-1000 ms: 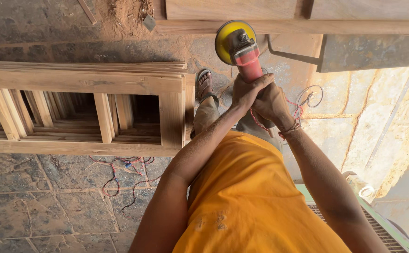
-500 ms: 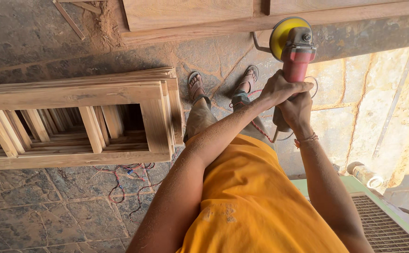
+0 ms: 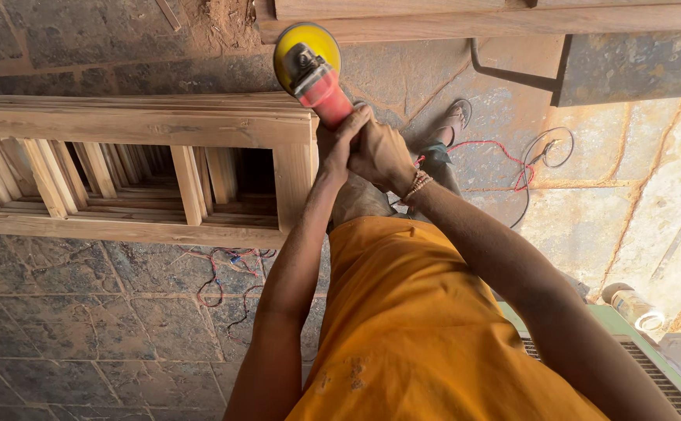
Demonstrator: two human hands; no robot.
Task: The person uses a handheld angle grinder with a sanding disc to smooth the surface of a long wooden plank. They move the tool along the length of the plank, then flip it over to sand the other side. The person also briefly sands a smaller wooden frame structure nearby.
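The red sander's [image 3: 315, 78] grip vanishes under the right hand [image 3: 379, 152] and left hand [image 3: 340, 148], so its rear end cannot be seen. The stacked wooden frames [image 3: 138, 168] run off the left edge, and the green machine [image 3: 652, 351] is cut at the lower right corner.

A floor [image 3: 83, 327] of grey stone slabs runs into paler, tan slabs [image 3: 629, 210] on the right. Stacked wooden frames [image 3: 134, 168] lie on it, with red and dark wires [image 3: 220, 273] loose just beside them. A long beam [image 3: 481, 19] crosses the top, sawdust [image 3: 220, 23] heaped near its end. A green machine [image 3: 668, 374] sits at the lower right. Warm daylight.
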